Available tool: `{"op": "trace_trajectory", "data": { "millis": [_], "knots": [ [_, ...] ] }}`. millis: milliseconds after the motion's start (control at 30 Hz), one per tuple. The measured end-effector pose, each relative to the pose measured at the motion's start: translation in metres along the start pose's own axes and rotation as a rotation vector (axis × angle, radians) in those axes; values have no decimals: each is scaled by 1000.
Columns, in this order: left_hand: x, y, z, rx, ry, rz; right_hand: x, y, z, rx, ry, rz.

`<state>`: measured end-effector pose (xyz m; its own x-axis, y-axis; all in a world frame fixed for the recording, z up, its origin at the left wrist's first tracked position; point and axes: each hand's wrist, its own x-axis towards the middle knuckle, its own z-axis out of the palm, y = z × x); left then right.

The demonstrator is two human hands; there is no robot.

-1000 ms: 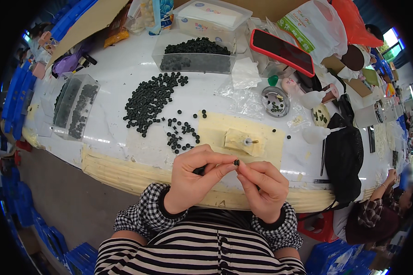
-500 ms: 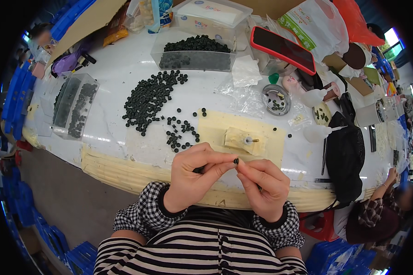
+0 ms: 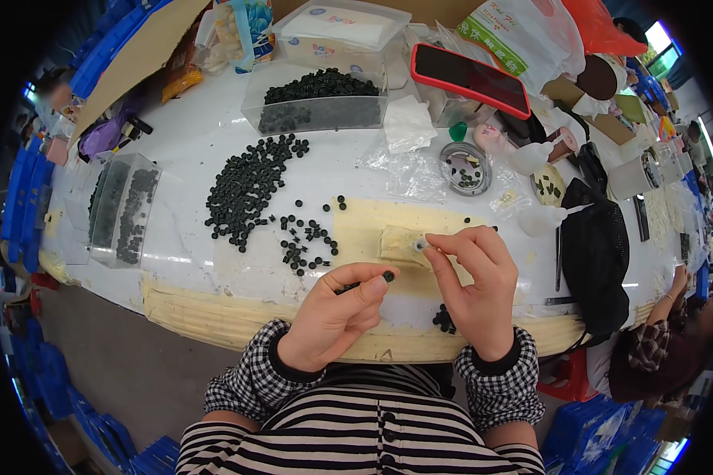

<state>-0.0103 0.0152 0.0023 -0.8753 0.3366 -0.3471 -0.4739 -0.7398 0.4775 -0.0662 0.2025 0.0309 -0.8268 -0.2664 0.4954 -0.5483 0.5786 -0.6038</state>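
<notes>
My left hand point(image 3: 333, 317) pinches a small black round part point(image 3: 388, 276) between thumb and forefinger; more dark pieces show under the curled forefinger. To its right, the fingertips of my right hand point(image 3: 479, 281) close on the small stick at a whitish round piece point(image 3: 421, 243), which sits on a block wrapped in cream tape point(image 3: 398, 244). The fingers hide most of the stick. The block rests on a cream-coloured sheet point(image 3: 364, 218). Beneath my right hand, by the table's front edge, lies a little cluster of black parts point(image 3: 444, 318).
A large heap of black round parts point(image 3: 245, 190) and a looser group point(image 3: 305, 245) lie to the left. Clear bins of them stand behind point(image 3: 321, 115) and at far left point(image 3: 123, 210). A red-cased phone point(image 3: 471, 79), wire coil point(image 3: 465, 169) and black bag point(image 3: 594, 269) sit to the right.
My hands have moved apart. The left keeps the black part and has shifted slightly left; the right has gone forward to the stick on the taped block.
</notes>
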Motion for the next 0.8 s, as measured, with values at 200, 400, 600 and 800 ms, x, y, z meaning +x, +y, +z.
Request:
{"op": "trace_trajectory", "data": {
  "millis": [200,400,600,800],
  "knots": [
    [-4,3,-3,-21,-52,-46,-3,-25,-15,123,173,11],
    [-1,0,-2,-44,-47,-49,-10,-22,6,624,82,91],
    [-2,1,0,-23,-38,-57,-13,-21,12,729,15,140],
    [-1,-1,-1,-32,-47,-47,-12,-21,12,718,18,129]
  ]
}}
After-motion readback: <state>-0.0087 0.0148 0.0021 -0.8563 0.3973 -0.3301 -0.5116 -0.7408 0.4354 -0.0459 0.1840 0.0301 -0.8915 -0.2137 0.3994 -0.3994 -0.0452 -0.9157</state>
